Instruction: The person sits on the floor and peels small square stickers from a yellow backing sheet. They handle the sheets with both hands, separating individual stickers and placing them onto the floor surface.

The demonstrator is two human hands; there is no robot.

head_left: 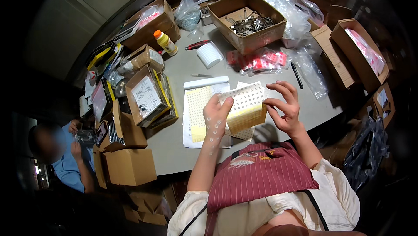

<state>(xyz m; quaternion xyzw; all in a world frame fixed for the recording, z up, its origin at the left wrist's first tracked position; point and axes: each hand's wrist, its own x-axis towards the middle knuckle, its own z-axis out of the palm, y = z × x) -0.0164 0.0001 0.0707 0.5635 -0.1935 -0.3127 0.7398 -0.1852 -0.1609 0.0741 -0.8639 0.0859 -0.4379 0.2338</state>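
Holding sticker sheet [245, 105] raised over grey table [183, 140], tilted toward face for reading. Left hand [216, 116] pinches left edge; small round stickers parked along its back and wrist. Right hand [285, 105] pinches right edge, fingers spread. More sheets [198, 105] lie flat beneath.

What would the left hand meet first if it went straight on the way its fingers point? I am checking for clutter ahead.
Probably the rolled top edge of the white sheet lying on the grey table, beyond the sticker sheet that the left hand holds; depth is unclear.
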